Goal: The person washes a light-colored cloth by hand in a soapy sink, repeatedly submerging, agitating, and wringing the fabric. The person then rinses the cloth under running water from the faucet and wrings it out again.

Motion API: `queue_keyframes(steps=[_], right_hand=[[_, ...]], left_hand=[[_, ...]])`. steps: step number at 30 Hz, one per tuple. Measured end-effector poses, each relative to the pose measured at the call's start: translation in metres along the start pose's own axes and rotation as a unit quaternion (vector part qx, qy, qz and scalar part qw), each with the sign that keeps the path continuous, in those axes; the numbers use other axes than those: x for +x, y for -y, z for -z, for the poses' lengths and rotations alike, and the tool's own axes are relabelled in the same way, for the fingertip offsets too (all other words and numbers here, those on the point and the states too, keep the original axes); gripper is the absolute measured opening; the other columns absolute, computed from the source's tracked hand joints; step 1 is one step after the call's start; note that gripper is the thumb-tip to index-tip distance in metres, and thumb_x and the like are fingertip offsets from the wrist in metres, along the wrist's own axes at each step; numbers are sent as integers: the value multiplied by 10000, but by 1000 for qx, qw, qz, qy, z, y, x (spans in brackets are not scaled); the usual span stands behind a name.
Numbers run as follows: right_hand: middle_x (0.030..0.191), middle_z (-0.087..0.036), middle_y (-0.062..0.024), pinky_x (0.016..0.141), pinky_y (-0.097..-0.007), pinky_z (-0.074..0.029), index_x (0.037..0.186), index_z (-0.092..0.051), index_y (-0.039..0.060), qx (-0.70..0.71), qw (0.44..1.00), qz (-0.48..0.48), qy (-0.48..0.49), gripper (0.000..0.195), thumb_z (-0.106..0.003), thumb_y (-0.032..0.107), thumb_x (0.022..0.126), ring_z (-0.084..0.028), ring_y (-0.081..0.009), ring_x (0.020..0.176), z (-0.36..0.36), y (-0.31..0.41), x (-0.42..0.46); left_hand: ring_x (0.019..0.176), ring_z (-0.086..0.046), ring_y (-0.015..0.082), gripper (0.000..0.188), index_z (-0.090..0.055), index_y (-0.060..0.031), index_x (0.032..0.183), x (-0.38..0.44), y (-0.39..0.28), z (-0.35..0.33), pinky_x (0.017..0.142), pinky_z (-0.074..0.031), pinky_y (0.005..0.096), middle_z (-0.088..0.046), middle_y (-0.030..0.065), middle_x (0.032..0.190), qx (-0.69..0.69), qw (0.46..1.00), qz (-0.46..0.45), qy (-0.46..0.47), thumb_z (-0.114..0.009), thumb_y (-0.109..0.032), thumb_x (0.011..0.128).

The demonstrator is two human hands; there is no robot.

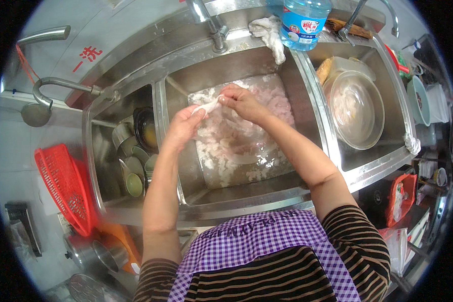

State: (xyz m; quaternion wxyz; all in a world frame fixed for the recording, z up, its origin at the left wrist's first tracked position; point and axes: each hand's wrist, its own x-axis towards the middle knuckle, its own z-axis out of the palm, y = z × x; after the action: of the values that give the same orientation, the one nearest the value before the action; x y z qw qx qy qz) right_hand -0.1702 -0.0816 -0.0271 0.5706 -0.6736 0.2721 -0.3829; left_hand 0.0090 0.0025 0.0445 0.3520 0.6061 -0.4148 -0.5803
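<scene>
Above the middle basin of a stainless steel sink, my left hand pinches one end of a small pale, soft piece, which looks like raw meat or intestine. The other end is between the thumb and fingers of my right hand. Beneath both hands, cloudy water holds a heap of pale pink raw pieces with whitish foam around them. What exactly the pieces are, I cannot tell.
Bowls and a dark pot fill the left basin. In the right basin stands a large clear bowl. A faucet, a white cloth and a blue detergent bottle line the back ledge. A red basket stands at left.
</scene>
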Motion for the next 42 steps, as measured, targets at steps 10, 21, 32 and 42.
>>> queue_keyframes(steps=[10,21,32,42], right_hand=[[970,-615,-124,760,-369,-453,936,-604,72,-236,872,-409,-130,209,-510,213,814,-589,-275,898,52,-175,-66],[1026,-606,-183,827,-399,-436,1009,-591,38,-243,943,-140,180,505,-456,499,854,-572,-339,962,-6,25,-16],[865,-642,-114,659,-388,-477,893,-638,155,-525,823,-157,151,181,-545,222,753,-629,-273,750,4,-98,-40],[964,-624,-173,778,-385,-457,917,-641,52,-185,966,-143,111,411,-437,407,881,-586,-328,919,13,-2,-16]], left_hand=[[658,-470,44,194,-591,-50,1011,-1,37,-7,561,-395,205,-583,-30,808,51,998,-27,-17,-516,-171,879],[469,-276,0,108,-568,-94,930,-4,32,-15,428,-214,170,-378,-116,592,-55,996,45,46,-488,-104,858],[437,-254,9,153,-567,-66,911,-2,29,-36,391,-204,186,-341,-100,546,-9,998,42,-37,-438,-102,838],[430,-233,18,157,-547,-46,860,-3,11,-11,391,-186,191,-340,-84,542,-51,997,59,12,-438,-153,823]])
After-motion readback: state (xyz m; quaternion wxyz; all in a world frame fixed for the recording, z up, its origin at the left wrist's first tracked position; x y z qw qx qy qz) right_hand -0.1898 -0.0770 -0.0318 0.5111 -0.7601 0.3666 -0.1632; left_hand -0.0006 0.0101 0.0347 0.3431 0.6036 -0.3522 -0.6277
